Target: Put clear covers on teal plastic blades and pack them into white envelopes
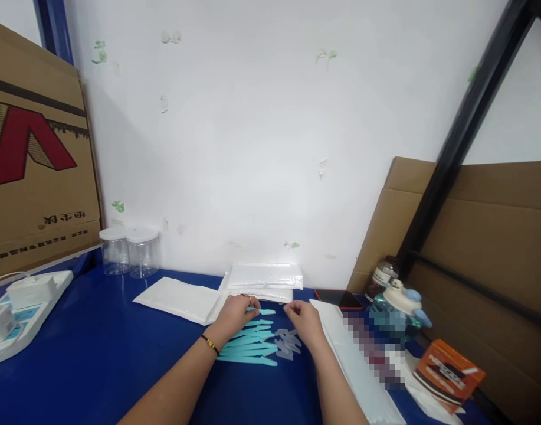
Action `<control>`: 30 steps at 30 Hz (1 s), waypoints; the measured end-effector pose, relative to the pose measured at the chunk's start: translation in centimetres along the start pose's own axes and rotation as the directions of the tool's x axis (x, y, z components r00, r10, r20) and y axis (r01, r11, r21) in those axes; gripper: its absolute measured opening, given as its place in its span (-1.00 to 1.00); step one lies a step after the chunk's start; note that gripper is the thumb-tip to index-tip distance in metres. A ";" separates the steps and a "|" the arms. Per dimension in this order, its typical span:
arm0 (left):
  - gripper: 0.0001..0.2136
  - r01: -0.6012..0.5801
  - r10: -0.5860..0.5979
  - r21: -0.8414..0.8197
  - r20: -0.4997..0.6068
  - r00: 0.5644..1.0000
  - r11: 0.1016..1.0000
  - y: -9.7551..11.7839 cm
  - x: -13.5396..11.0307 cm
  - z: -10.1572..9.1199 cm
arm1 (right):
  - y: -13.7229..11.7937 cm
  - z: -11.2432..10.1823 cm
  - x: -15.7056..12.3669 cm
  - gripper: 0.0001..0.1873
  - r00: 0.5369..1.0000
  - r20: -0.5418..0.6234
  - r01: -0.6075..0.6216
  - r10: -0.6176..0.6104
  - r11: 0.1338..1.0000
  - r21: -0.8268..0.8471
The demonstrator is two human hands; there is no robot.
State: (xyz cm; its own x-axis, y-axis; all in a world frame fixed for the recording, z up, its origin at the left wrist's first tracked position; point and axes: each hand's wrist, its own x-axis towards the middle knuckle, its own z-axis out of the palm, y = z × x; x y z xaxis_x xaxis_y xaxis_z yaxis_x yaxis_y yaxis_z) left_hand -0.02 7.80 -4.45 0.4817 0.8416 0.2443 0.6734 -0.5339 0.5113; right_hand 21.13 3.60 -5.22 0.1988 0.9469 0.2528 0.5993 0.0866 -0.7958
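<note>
Several slim turquoise eyebrow razors lie side by side on the blue table in front of me. My left hand is closed at the top of the row, its fingertips pinching the farthest razor, whose tip points right. To the right of the row lies a small pile of translucent plastic caps. My right hand hovers just beyond the caps with thumb and forefinger pressed together. Whatever that pinch holds, if anything, is too small to make out.
White padded mailers are stacked by the wall, with another mailer to the left and a long white one to the right. Clear jars, a power strip, a phone, a teal pot and an orange box stand around.
</note>
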 end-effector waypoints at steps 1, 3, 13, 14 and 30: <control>-0.87 0.007 -0.007 0.033 -0.001 1.000 0.999 -0.1 0.2 0.2 | 0.4 -0.4 0.1 -0.83 1.000 0.014 0.014 -0.013 0.997 -0.082; -0.89 0.023 -0.023 0.087 0.003 1.000 0.996 -0.3 0.4 0.5 | 1.0 -0.8 0.1 -0.85 0.996 0.090 0.022 -0.007 0.986 -0.166; -0.84 0.029 -0.038 0.118 0.079 0.996 0.993 -1.3 -0.3 -0.3 | 1.3 0.3 -0.6 -0.86 0.958 0.276 0.144 -0.082 0.966 -0.213; -0.84 0.034 -0.046 0.121 0.093 0.995 0.992 -1.4 -0.4 -0.2 | 1.3 0.4 -0.6 -0.86 0.959 0.271 0.150 -0.087 0.964 -0.220; -0.91 0.055 -0.055 -0.009 0.006 0.998 0.998 -0.6 -1.0 -0.6 | 1.2 0.3 -0.1 -0.94 0.976 0.209 0.075 -0.055 0.993 -0.089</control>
State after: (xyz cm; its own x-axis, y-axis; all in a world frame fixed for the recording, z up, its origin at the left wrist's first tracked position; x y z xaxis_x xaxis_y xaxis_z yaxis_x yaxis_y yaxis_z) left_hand -1.20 7.34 -4.53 0.4476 0.8690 0.2109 0.6936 -0.4863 0.5315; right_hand 21.65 3.73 -6.38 -0.0005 0.9845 0.1755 0.6791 0.1292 -0.7226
